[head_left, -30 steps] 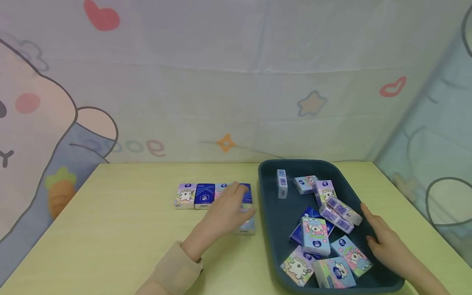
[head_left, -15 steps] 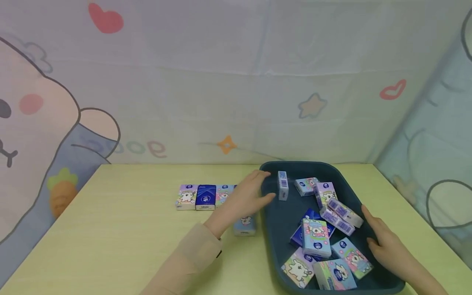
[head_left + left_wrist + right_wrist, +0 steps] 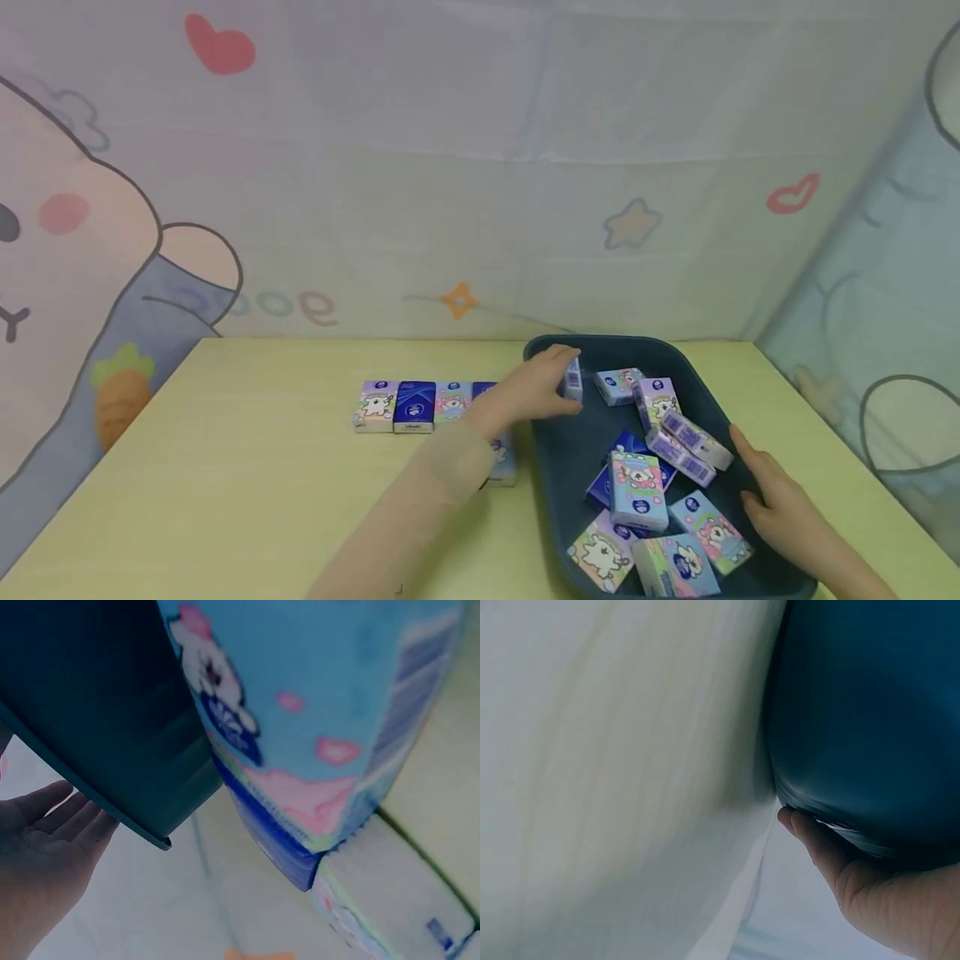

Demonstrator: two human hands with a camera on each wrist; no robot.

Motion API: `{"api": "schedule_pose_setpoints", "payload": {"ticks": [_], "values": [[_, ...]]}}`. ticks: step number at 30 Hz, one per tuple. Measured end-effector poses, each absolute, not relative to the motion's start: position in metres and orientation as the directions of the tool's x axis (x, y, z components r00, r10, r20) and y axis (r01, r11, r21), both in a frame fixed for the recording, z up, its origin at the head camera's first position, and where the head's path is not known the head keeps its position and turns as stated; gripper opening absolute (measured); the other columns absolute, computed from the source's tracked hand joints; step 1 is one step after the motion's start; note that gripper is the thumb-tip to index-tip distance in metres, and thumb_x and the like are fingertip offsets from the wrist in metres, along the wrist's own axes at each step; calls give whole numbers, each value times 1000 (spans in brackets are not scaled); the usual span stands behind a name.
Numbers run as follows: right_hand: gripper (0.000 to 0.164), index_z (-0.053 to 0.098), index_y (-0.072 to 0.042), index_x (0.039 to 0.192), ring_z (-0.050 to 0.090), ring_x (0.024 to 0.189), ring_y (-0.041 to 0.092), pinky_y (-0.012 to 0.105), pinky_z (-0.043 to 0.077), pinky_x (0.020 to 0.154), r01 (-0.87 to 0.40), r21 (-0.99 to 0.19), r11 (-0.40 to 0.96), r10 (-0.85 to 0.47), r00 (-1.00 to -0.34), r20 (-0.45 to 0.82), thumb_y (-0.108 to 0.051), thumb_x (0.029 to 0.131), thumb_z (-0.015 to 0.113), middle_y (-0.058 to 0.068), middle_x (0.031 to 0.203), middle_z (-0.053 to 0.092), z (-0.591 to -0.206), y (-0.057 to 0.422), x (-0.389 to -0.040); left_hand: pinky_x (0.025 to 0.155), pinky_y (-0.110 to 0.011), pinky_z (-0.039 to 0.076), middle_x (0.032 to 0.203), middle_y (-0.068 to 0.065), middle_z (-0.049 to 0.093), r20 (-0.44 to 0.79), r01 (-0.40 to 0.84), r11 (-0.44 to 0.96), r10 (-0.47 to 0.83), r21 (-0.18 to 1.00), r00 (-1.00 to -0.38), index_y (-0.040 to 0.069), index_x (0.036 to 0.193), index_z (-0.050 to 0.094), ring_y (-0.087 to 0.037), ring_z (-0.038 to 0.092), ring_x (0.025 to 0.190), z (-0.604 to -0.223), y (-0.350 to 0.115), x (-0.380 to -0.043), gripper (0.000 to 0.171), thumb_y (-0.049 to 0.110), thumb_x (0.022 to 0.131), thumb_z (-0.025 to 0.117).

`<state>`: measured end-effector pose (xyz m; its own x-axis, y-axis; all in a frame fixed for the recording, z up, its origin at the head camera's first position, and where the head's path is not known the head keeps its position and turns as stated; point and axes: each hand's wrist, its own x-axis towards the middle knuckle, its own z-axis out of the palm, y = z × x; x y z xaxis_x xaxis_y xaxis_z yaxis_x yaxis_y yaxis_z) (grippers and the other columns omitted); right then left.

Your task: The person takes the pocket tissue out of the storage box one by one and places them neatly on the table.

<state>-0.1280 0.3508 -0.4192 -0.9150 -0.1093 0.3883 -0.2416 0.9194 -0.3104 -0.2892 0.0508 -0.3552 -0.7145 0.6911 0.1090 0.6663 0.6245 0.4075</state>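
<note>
My left hand [image 3: 530,387] is over the left rim of a dark blue-green tray [image 3: 555,483]. Its fingers and thumb are spread on either side of a small tissue pack [image 3: 573,381] standing on edge inside; contact cannot be made out. In the left wrist view, this hand [image 3: 49,859] shows behind the tray wall [image 3: 142,765]. My right hand [image 3: 783,508] grips the tray's right rim, thumb over the inner side. From the right wrist, the hand's [image 3: 892,904] fingers lie against the tray's outer wall [image 3: 870,735].
Several tissue packs form a row on the table left of the tray, among them a white-purple pack [image 3: 376,407] and a dark blue pack [image 3: 414,407]. A light-blue pack [image 3: 504,462] sits in front of the row's right end. More packs [image 3: 637,490] lie piled in the tray.
My left hand has moved right, from the right end of the row of packs over the tray's left rim to the pack on edge. My right hand stays at the tray.
</note>
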Motion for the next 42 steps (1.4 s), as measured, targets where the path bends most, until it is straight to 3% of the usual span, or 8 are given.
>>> {"api": "schedule_pose_setpoints", "payload": {"ticks": [3,5,7,14,21,34,38,42], "values": [[90,20,0,151,54,105,50,37,51,83,-223,-310,924,-99,-924,368,17,72,59,31,117,54,-419,350,-128,117,-36,32,156,-11,30,70,656,649,689,384,-722,7,151,27,-24,33,143,-355,56,-296,80,33,88,69],[89,19,1,151,53,107,52,60,47,82,-214,-319,923,-94,-931,352,18,73,58,34,119,52,-418,349,-127,116,-35,32,156,-11,31,52,654,660,688,371,-724,6,151,28,-24,34,143,-355,59,-301,79,32,88,68],[89,17,1,151,52,107,54,66,44,83,-214,-329,920,-93,-933,347,18,74,57,36,120,51,-417,349,-127,116,-35,33,155,-11,33,43,655,666,689,358,-724,5,150,29,-24,36,142,-355,62,-305,78,31,88,67],[88,20,3,150,53,106,55,65,44,83,-232,-317,920,-104,-922,373,18,73,58,35,118,53,-417,347,-128,115,-36,35,154,-13,35,37,621,680,662,388,-748,5,149,31,-25,37,141,-359,69,-316,73,29,90,66],[85,17,3,151,49,109,58,69,43,86,-203,-366,908,-82,-944,319,17,76,55,38,120,50,-415,346,-128,114,-38,36,152,-13,39,30,564,679,626,470,-779,6,148,34,-26,39,139,-364,72,-324,76,31,86,70],[84,17,3,151,49,111,58,67,43,88,-204,-372,906,-83,-945,317,18,77,55,37,121,51,-413,340,-131,116,-37,33,154,-11,36,-46,566,737,623,370,-781,7,149,32,-24,35,143,-367,78,-333,80,30,84,72],[85,18,3,151,50,110,58,67,43,87,-207,-362,909,-83,-940,329,19,76,56,37,119,52,-412,341,-130,112,-35,38,150,-10,42,-39,587,739,632,330,-774,6,147,37,-22,45,135,-364,80,-329,78,28,81,74],[86,16,2,151,49,111,58,67,43,88,-201,-357,912,-84,-944,318,18,77,56,38,120,51,-409,342,-131,102,-32,47,139,-9,51,-29,606,741,640,290,-768,5,142,44,-18,57,113,-361,79,-325,76,29,78,76]]}}
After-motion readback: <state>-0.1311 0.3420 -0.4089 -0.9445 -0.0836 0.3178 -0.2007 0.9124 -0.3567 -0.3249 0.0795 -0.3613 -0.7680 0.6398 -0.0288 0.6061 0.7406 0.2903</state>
